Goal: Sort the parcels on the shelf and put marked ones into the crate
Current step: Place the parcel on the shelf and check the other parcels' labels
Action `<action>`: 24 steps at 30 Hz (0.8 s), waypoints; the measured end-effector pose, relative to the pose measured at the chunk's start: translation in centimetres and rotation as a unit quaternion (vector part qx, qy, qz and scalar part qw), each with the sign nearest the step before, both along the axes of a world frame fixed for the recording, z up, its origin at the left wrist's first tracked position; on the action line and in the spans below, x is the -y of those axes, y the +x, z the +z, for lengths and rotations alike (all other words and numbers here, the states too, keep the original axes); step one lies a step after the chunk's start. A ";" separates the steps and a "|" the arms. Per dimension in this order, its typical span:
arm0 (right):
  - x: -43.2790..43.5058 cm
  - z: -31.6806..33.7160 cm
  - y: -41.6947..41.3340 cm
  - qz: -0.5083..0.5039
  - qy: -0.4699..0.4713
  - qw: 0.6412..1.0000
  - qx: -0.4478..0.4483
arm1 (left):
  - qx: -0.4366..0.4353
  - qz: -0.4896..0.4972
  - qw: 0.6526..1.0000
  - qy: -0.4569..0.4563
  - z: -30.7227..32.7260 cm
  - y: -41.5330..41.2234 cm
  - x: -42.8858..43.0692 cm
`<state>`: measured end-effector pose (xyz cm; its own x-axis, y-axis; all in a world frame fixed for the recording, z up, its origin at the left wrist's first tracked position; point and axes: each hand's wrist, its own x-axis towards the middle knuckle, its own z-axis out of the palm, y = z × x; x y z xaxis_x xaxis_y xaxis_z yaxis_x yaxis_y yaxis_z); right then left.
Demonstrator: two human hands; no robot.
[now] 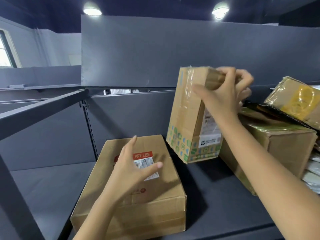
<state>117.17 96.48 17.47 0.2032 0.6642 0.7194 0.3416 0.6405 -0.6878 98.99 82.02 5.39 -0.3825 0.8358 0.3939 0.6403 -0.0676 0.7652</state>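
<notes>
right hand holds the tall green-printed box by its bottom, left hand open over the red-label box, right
No: in the head view the right hand holds the tall green-printed box by its top, not its bottom. The left hand is open over the red-label box.

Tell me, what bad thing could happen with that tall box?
The right hand grips only the top of the tilted tall box, so it might slip and fall on the shelf. The yellow-taped box leans on the pile right beside it; a bump could make it slide.
</notes>
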 end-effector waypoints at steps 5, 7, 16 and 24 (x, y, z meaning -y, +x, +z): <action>2.5 2.7 -0.9 0.078 -0.013 0.997 -0.021 | 0.000 -0.092 0.996 0.005 2.6 1.5 -2.5; 3.1 2.5 -1.6 0.095 -0.028 0.995 -0.018 | -0.033 -0.110 0.993 0.003 3.0 1.8 -3.6; 4.9 2.6 -2.1 0.226 -0.053 0.973 -0.016 | 0.020 -0.081 0.994 0.069 2.6 1.2 -2.9; 4.3 -5.3 -1.3 0.467 -0.122 0.874 -0.064 | 0.334 -0.197 0.914 0.124 0.9 -2.9 1.5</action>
<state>115.82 92.22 12.16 -0.4407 0.7143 0.5437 -0.3403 0.4276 -0.8375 96.08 80.55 6.24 -0.2958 0.8774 0.3777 -0.0748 -0.4155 0.9065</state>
